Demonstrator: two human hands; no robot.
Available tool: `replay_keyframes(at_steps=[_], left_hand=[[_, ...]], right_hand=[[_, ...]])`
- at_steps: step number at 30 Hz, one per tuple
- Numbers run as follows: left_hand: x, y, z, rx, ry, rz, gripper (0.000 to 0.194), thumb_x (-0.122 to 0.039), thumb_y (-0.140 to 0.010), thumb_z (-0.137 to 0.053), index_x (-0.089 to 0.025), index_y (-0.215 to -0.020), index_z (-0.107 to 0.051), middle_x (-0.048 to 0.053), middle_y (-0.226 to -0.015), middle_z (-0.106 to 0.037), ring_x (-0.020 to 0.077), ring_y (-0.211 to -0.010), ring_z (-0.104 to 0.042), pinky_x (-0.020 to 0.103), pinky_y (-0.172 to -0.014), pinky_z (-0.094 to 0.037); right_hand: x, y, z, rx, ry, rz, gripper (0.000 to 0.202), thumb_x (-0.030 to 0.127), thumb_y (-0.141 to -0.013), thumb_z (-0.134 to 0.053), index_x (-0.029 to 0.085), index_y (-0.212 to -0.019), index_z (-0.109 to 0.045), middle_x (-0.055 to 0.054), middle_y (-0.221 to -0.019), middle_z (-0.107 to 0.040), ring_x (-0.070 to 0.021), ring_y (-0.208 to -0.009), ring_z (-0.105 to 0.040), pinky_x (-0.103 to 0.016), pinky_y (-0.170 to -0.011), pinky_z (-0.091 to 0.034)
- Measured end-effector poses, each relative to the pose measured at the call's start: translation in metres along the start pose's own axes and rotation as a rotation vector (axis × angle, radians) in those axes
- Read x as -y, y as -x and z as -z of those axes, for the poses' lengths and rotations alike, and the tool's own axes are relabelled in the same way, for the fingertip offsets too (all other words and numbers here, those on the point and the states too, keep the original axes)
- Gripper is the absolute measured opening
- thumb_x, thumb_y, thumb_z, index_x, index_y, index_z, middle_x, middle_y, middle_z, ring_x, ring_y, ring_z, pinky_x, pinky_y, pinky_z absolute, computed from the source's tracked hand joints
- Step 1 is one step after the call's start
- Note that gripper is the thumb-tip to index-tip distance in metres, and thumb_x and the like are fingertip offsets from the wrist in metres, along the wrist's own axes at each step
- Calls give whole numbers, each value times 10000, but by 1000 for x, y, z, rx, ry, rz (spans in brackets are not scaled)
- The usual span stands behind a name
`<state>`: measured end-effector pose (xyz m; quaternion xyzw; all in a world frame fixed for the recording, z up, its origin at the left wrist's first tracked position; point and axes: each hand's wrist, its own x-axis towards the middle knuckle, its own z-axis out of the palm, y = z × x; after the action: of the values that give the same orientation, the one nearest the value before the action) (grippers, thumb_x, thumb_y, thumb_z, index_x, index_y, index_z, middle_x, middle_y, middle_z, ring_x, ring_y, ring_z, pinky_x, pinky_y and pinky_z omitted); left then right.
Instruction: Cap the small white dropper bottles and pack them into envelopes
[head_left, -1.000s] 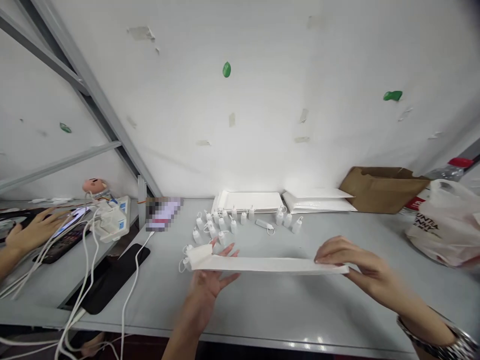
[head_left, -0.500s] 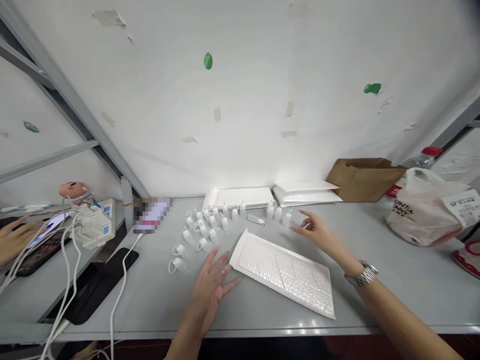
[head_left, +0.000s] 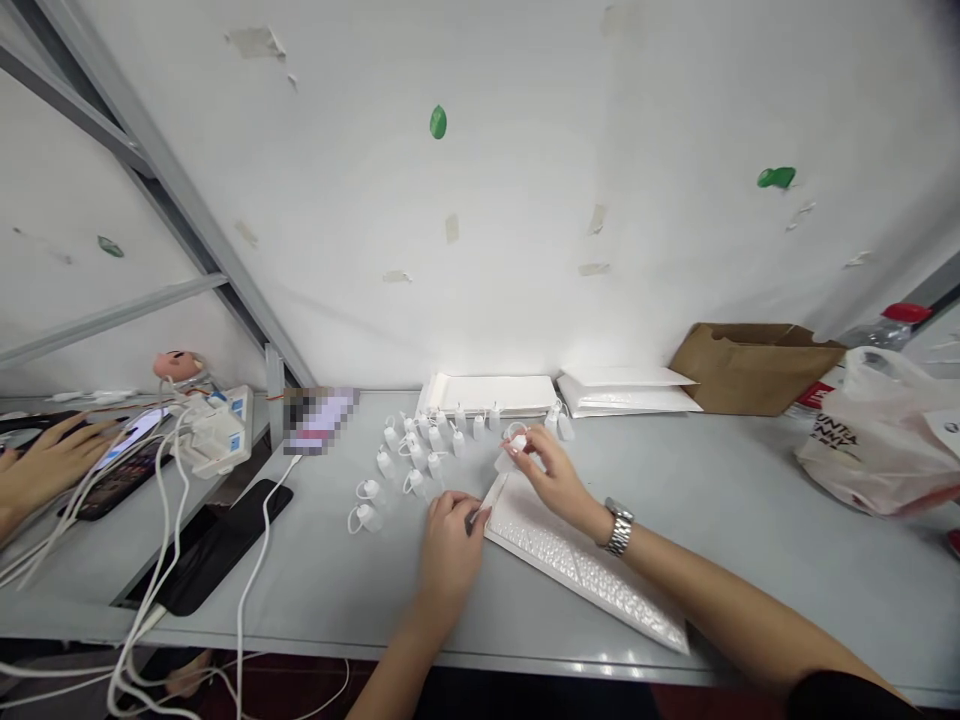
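Observation:
In the head view my left hand [head_left: 452, 548] is closed on the left end of a white bubble mailer [head_left: 585, 560], which lies slanted on the desk. My right hand [head_left: 559, 482], with a metal watch on its wrist, pinches a small white squeeze bottle [head_left: 517, 443] with a tethered cap. That bottle is just above the mailer's upper left corner. Several similar bottles [head_left: 416, 452] stand in a loose group to the left and behind. Two more bottles [head_left: 559, 420] are near the back, right of my right fingertips, one leaning.
Flat white mailers [head_left: 630, 392] lie along the wall, beside a brown paper bag [head_left: 757, 370]. A plastic carrier bag [head_left: 877, 440] is at the right. Phones, a power strip [head_left: 217, 435] and white cables crowd the left. Another person's hand [head_left: 64, 465] is at far left.
My right hand has moved left and now holds the bottle that was lying on its side. My left hand, spread before, has closed on the mailer's end. The view has shifted slightly.

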<state>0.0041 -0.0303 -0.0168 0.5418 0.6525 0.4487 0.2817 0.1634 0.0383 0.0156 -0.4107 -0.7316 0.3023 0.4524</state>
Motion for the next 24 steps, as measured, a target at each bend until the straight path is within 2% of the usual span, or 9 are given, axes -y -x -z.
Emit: replay_keyframes(at_steps=[2,5,7,9,14,18,24], left_hand=[[-2,1,-1,-18,93,57,210,-408,-730,-613,-223,-632,-634,46,-728,-610,237,-766,-550,353,-748,-429],[-4,4,-2,40,412,274,326,-504,-719,-602,-202,-612,-545,-2,-601,-564,175,-607,-547,295,-615,-444],[-5,5,-3,106,673,441,363,-527,-665,-649,-196,-629,-504,-20,-577,-565,155,-576,-564,282,-599,-459],[-7,6,-4,130,802,525,374,-510,-634,-686,-193,-655,-490,-23,-586,-590,144,-572,-589,283,-611,-477],[-11,9,-4,110,828,539,372,-495,-636,-695,-189,-672,-488,-16,-600,-637,151,-577,-636,300,-625,-508],[-13,13,-4,94,845,526,366,-486,-647,-694,-185,-666,-486,-9,-602,-646,166,-601,-657,312,-634,-523],[-18,17,-7,114,837,505,344,-477,-690,-664,-183,-671,-487,10,-649,-668,188,-655,-684,320,-674,-531]], right_hand=[[-1,5,-14,43,-45,25,241,383,-923,-404,212,-919,-573,-55,-898,-600,-190,-839,-572,-327,-785,-479],[-10,13,-26,72,-74,34,225,327,-949,-353,206,-1046,-515,-74,-958,-619,-192,-866,-590,-331,-780,-493],[-15,18,-28,108,-65,45,225,315,-945,-367,207,-1099,-491,-74,-961,-623,-187,-847,-598,-323,-759,-500],[-17,21,-27,147,-35,64,240,303,-930,-402,206,-1132,-489,-72,-947,-628,-190,-839,-597,-332,-760,-494],[-16,19,-20,205,68,121,259,292,-894,-462,185,-1123,-520,-80,-886,-641,-208,-797,-581,-360,-751,-469],[-13,16,-18,239,122,160,218,303,-906,-424,170,-1041,-531,-63,-796,-638,-181,-692,-580,-312,-651,-462],[-6,13,-17,301,233,191,249,313,-941,-358,157,-1065,-506,7,-582,-589,-144,-487,-521,-253,-498,-369]])
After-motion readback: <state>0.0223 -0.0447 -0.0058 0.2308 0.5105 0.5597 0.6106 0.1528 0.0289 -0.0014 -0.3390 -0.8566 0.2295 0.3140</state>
